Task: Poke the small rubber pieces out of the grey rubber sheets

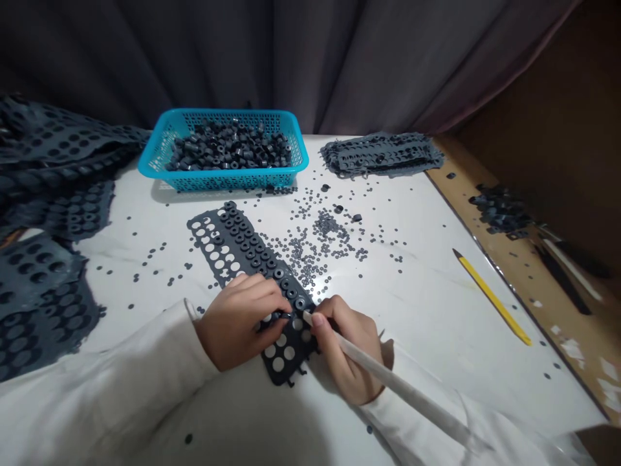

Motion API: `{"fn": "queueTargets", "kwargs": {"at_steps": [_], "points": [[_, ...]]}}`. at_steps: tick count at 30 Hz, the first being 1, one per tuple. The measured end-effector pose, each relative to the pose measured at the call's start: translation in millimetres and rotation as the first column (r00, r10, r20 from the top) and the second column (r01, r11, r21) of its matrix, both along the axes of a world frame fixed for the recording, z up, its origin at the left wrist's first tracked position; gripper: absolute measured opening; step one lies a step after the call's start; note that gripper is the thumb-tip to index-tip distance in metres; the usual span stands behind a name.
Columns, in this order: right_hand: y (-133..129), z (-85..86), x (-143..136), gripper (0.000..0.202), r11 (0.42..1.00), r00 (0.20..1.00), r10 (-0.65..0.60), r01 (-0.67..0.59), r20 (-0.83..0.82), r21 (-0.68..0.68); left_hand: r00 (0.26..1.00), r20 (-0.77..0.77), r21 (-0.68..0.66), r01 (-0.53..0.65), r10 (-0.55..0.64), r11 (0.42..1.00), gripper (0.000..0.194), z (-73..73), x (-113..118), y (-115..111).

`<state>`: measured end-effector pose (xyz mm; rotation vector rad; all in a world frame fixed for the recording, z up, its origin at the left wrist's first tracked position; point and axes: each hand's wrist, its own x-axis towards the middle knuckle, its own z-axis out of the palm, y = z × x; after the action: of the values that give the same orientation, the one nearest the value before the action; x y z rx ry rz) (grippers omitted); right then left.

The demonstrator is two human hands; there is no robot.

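A dark rubber sheet [301, 359] lies aslant on the white table, with rows of round holes at its left and front and ring-shaped rubber parts still seated along its right side. My left hand [245, 317] rests on the sheet, thumb and forefinger pinched on a small black rubber part [281, 315]. My right hand [352, 346] is closed around a long white stick [407, 391], like a pen in the grip. The stick's tip is close to my left fingertips, over the sheet. Whether the tip touches the part, I cannot tell.
A blue basket [224, 173] of loose black rubber parts stands at the back. Stacked rubber sheets [383, 154] lie back right, more sheets [43, 291] at left. Small dark discs [303, 252] are scattered mid-table. A yellow cutter-like tool [492, 298] lies right.
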<state>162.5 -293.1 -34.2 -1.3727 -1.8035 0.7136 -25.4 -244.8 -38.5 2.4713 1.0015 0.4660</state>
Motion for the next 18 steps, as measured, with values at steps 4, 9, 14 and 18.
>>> {"fn": "queueTargets", "kwargs": {"at_steps": [4, 9, 14, 18], "points": [[-2.0, -0.3, -1.0, 0.023, 0.998, 0.997, 0.054, -0.055, 0.064, 0.023, 1.000, -0.002, 0.010, 0.005, -0.005, 1.000, 0.014, 0.9, 0.5, -0.4], [-3.7, -1.4, -1.8, 0.022, 0.999, 0.996, 0.047, -0.047, 0.075, 0.003, 0.999, -0.045, 0.033, -0.022, 0.024, 0.999, 0.010, 4.6, 3.7, -2.0], [-3.6, -2.5, -1.6, 0.023, 0.999, 0.994, 0.047, -0.048, 0.094, 0.002, 0.994, -0.096, 0.096, -0.038, 0.048, 0.995, 0.012, 6.2, 9.1, -3.3], [-4.7, 0.3, -3.5, 0.024, 1.000, 0.991, 0.030, -0.030, 0.127, -0.002, 0.994, -0.099, 0.114, -0.035, 0.046, 0.993, 0.016, 4.4, 9.2, -4.6]]}}
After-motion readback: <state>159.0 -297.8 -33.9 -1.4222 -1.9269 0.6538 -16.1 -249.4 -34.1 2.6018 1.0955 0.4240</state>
